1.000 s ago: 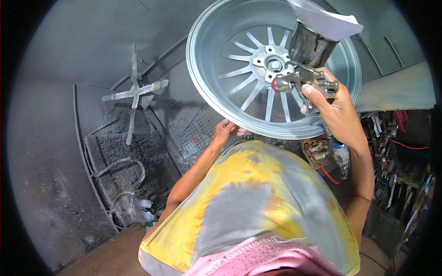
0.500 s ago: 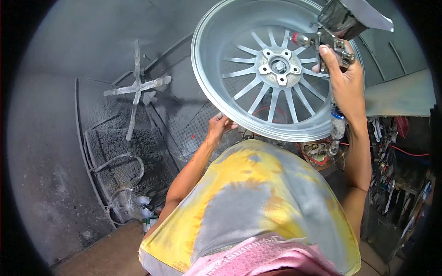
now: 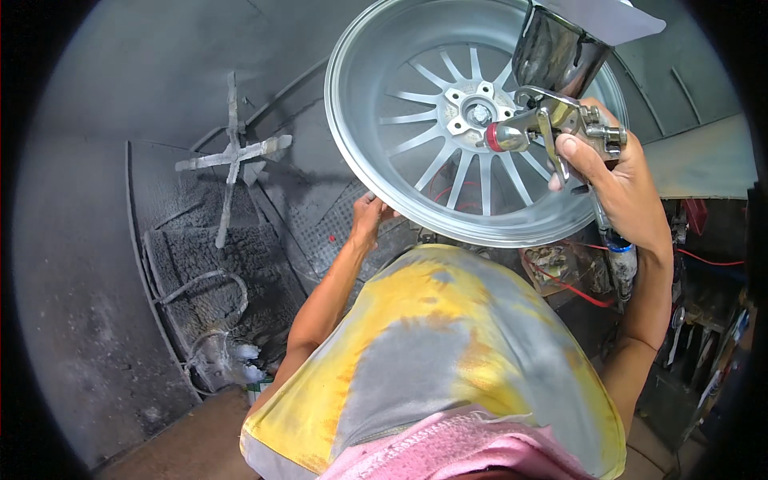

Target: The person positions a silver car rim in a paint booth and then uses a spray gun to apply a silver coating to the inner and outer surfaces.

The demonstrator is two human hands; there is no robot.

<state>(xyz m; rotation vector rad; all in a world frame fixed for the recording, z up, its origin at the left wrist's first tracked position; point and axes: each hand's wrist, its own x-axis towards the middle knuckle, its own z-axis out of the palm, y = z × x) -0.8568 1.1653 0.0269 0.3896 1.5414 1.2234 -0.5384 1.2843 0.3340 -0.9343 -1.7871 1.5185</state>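
Note:
A silver alloy wheel (image 3: 360, 100), its thin spokes spreading from a bolt-holed hub, lies tilted in front of me. My left hand (image 3: 370, 220) is at its lower left edge, fingers curled against the rim and partly hidden by it. Above the wheel's right side, my right hand (image 3: 614, 172) grips a metal spray gun (image 3: 516, 130) with a red ring near its nozzle, which points left across the hub. A dark, paint-streaked cup (image 3: 556, 54) sits on top of the gun, with a whitish sheet (image 3: 612, 20) at its mouth. Below the hand hangs a blue-ringed fitting (image 3: 622, 256).
On the left, a paint-crusted metal cross (image 3: 234, 152) stands near a rough grey pad (image 3: 200, 268). A thin red hose (image 3: 580, 296) runs below the wheel on the right. Cluttered shelves (image 3: 704, 352) stand at far right. A paint-stained yellow and grey garment (image 3: 416, 344) covers my front.
My right hand and the spray gun have come nearer and lower, with the nozzle shifting left and down over the hub. My left hand has moved slightly left and up along the rim.

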